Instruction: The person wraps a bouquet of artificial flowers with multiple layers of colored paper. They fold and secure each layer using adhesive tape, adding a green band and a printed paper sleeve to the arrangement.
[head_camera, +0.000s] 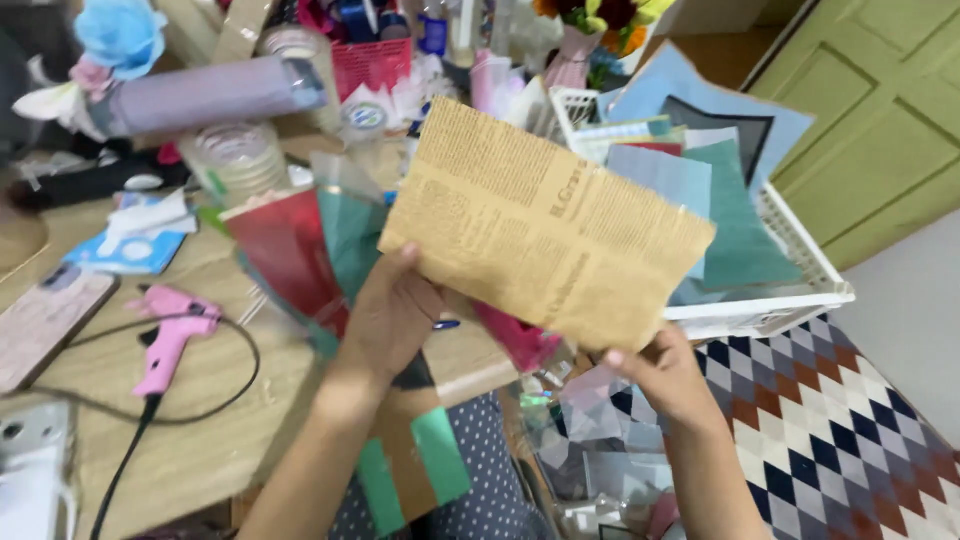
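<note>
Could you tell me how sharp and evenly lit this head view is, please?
Head view: light soft and even, no hard shadows; the brown printed paper and both hands, left hand and right hand, slightly motion-blurred; the pink glue gun soft too; mild glare on the tape rolls.

tan newsprint-patterned wrapping sheet (545, 225), rectangular, held flat and tilted in the air, above red and teal sheets (310, 245).

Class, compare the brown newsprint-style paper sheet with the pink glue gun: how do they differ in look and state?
The paper sheet is flat, tan and printed; the glue gun is chunky, plain pink plastic with a black cord. The sheet is held up by both the left hand and right hand; the gun lies untouched on the wooden table.
</note>
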